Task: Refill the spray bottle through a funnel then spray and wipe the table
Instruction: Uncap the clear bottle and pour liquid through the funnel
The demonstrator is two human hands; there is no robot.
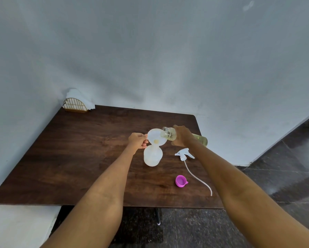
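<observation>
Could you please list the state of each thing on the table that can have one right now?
Spray bottle: upright, uncapped, funnel in neck.
Funnel: seated, left hand grips its rim.
Refill bottle: uncapped, tipped over funnel, held by right hand.
Trigger head: off, lying on table.
Pink cap: off, on table.

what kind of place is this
Probably a plain dining corner in a home or small eatery: a dark wooden table against bare white walls, a napkin holder at its far corner, and dark tiled floor.
</observation>
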